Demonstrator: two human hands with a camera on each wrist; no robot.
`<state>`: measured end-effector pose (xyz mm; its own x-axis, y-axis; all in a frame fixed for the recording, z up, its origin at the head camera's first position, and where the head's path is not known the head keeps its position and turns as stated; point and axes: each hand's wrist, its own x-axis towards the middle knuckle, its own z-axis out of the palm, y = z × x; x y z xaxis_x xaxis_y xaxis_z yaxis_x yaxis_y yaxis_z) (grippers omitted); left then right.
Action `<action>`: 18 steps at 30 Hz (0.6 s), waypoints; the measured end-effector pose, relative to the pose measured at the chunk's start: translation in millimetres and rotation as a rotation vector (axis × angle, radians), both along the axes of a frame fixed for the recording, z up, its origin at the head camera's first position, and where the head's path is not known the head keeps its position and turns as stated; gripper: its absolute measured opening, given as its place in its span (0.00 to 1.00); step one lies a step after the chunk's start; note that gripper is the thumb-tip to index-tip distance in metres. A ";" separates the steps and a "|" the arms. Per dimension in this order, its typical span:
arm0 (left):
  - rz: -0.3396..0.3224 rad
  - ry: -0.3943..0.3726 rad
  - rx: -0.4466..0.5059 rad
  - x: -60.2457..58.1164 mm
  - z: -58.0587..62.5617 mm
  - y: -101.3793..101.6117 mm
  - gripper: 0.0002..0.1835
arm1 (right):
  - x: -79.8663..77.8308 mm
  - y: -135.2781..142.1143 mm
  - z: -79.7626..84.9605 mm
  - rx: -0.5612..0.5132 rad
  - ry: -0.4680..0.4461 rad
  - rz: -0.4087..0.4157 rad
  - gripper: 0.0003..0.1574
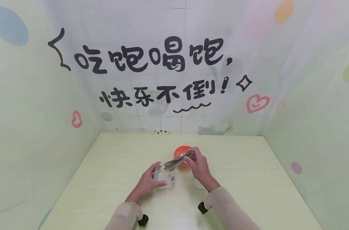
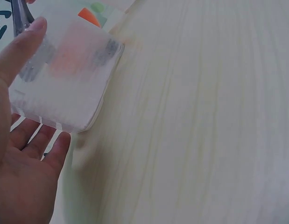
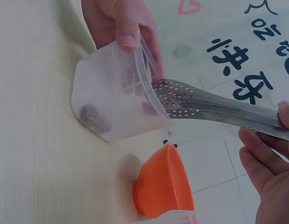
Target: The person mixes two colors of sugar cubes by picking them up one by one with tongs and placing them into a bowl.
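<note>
My left hand (image 1: 146,184) grips a translucent plastic container (image 3: 109,84), thumb on one side and fingers on the other. The container is tilted on the table, its mouth facing up towards the right hand. Through its wall a dark, blurred lump (image 3: 94,117) shows near the bottom. With my right hand (image 1: 201,168) I hold metal tongs (image 3: 223,108) that have perforated tips. Those tips reach the mouth of the container and overlap its rim. Just beyond the hands stands an orange bowl (image 1: 178,152) with small white pieces inside, partly hidden by the tongs.
A second translucent container (image 1: 199,183) stands on the pale wooden table (image 1: 105,179), mostly behind my right wrist. Printed curtains with large black characters (image 1: 174,52) close off the back and sides.
</note>
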<state>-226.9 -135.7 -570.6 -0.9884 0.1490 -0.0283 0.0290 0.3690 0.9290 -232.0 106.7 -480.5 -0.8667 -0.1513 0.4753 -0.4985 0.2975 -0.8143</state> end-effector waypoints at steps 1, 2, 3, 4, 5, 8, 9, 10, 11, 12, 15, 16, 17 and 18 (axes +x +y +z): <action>0.000 0.000 0.000 -0.1 0.0 0.1 0.52 | 2.8 0.4 5.1 0.001 0.009 -0.008 0.12; 0.000 0.001 -0.002 -0.1 0.1 0.2 0.53 | 5.8 0.9 10.9 0.009 0.022 -0.020 0.12; -0.001 0.001 -0.003 -0.1 0.2 0.2 0.53 | 8.4 1.5 16.0 0.011 0.032 -0.028 0.12; -0.001 0.000 -0.002 -0.1 0.4 0.4 0.53 | 10.5 2.3 20.3 0.009 0.039 -0.034 0.12; -0.001 0.001 -0.004 -0.1 0.4 0.3 0.53 | 12.0 3.3 24.0 0.011 0.051 -0.040 0.12; -0.003 0.003 -0.009 0.1 0.3 -0.1 0.53 | 11.7 6.7 28.3 -0.010 0.047 -0.048 0.12; -0.002 0.001 -0.009 0.1 0.1 -0.2 0.53 | 11.1 7.9 28.8 -0.020 0.043 -0.047 0.13; -0.002 0.001 -0.009 0.1 -0.1 -0.3 0.53 | 10.6 9.0 29.7 -0.030 0.040 -0.047 0.12; -0.001 0.002 -0.012 0.1 -0.2 -0.4 0.53 | 10.2 10.0 30.5 -0.043 0.037 -0.043 0.12; 0.000 0.002 -0.013 0.2 -0.4 -0.5 0.53 | 9.7 11.0 31.1 -0.059 0.030 -0.041 0.13; 0.004 -0.002 -0.016 0.2 -0.5 -0.3 0.53 | 8.9 13.5 33.0 -0.083 0.036 -0.051 0.13; 0.005 -0.003 -0.020 0.3 -0.6 -0.2 0.53 | 8.9 14.2 33.4 -0.089 0.043 -0.057 0.13; 0.005 -0.005 -0.023 0.4 -0.6 -0.1 0.53 | 8.9 14.7 33.7 -0.094 0.050 -0.063 0.13; 0.006 -0.007 -0.024 0.5 -0.6 0.0 0.53 | 9.1 15.3 33.9 -0.097 0.056 -0.071 0.13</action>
<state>-226.4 -135.6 -571.2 -0.9891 0.1418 -0.0390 0.0198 0.3914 0.9200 -222.8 121.9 -446.6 -0.8453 -0.0417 0.5327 -0.5246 0.2547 -0.8124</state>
